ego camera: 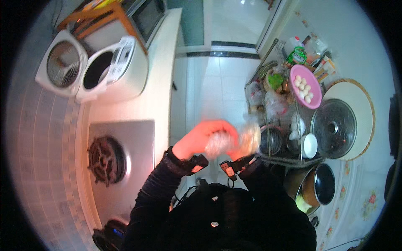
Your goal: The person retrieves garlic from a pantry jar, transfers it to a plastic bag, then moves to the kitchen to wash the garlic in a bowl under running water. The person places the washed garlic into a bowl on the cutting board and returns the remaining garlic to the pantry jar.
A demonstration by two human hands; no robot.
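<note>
Both my hands are together in front of my body, blurred by motion. My left hand [199, 136] curls its fingers around crumpled clear plastic [217, 144]. Close against it is my right hand [234, 153], largely hidden behind the plastic. A clear bag with pale yellowish contents [250, 138] sticks out at the right hand's outer side, and that hand appears to grip it. Whether the plastic in the two hands is one bag cannot be told. Both wrists wear black straps with small devices.
Left, a counter bears a gas burner [106, 161] and an open white rice cooker [110, 72]. On the right, a wire rack [276, 160] carries a pink bowl of eggs [296, 70], a white cup [309, 146] and a glass lid [345, 125]. Pots [325, 183] stand below it.
</note>
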